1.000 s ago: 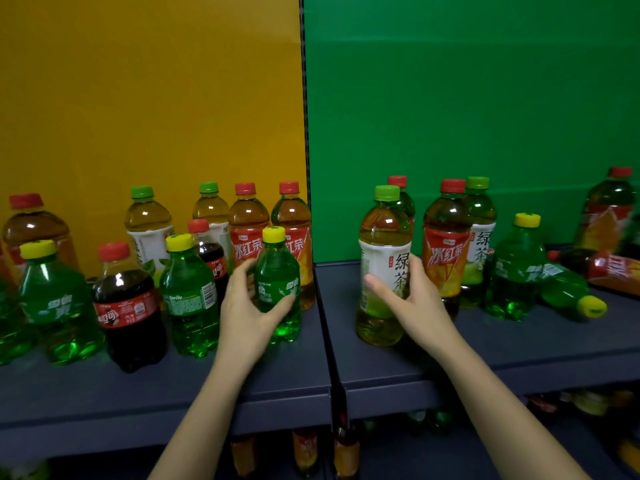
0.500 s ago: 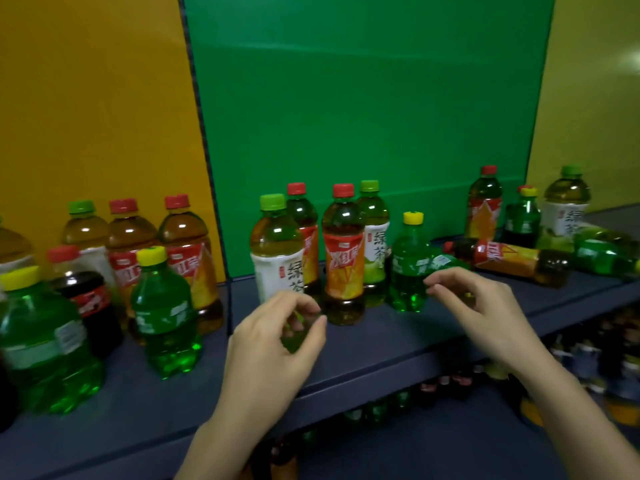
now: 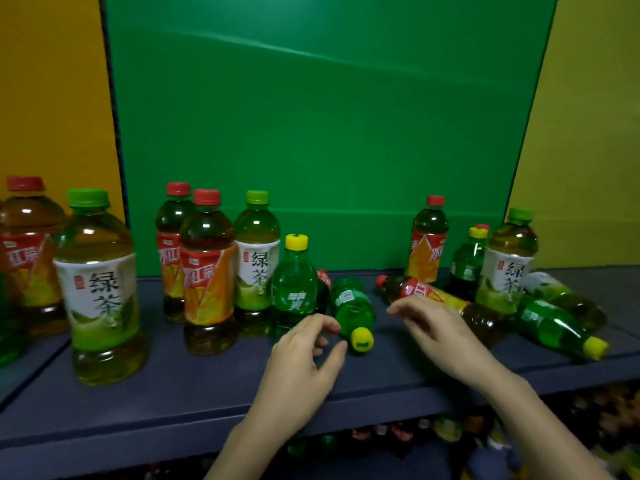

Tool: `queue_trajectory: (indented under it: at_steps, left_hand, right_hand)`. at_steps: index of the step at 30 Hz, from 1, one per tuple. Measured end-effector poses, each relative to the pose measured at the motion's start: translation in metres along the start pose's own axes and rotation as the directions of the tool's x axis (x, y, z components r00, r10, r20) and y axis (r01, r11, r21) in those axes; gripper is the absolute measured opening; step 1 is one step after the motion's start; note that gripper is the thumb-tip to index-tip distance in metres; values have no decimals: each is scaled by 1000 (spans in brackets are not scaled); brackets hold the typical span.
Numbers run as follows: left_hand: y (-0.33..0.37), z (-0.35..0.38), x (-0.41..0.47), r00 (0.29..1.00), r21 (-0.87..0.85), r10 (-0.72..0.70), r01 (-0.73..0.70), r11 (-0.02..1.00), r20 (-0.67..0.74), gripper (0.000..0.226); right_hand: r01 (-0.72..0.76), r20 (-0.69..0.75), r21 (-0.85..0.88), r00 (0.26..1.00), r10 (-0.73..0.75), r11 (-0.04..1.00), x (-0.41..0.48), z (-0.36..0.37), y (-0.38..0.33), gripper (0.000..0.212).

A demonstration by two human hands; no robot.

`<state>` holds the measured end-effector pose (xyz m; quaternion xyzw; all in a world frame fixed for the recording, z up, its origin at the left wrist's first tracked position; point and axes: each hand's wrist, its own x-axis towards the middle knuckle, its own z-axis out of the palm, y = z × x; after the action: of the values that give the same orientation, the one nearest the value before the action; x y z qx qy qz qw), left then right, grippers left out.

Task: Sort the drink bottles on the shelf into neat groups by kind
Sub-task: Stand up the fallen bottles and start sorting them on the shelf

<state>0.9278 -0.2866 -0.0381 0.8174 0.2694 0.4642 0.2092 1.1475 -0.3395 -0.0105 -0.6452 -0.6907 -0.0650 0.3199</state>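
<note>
Head view, green soda bottle [image 3: 352, 306] lying flat, yellow cap [image 3: 362, 339] toward camera

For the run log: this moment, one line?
left grip open, by lying green soda bottle | right grip open, by lying red-label tea bottle | sorting unfinished

The person's left hand [image 3: 304, 355] and right hand [image 3: 440, 330] were bare, fingers [image 3: 325, 323] slender, and both forearms [image 3: 540, 424] were bare too (uncovered all the way down to the edge of view)
</note>
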Motion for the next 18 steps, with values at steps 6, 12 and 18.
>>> queue_trajectory:
  at_steps: [6, 12, 18]
  left_hand:
    - [13, 43, 41, 985, -47, -141, 137, 989, -101, 25]
    - [16, 56, 91, 934, -62, -336, 330, 942, -122, 37]
    - [3, 66, 132, 837, 234, -535, 547, 804, -116, 43]
  right_hand:
    - [297, 240, -143, 936, -258, 944, 35, 3, 25, 59]
    - [582, 301, -151, 797, -524, 799, 58, 12, 30, 82]
    - [703, 285, -170, 706, -648, 691, 69, 19, 27, 70]
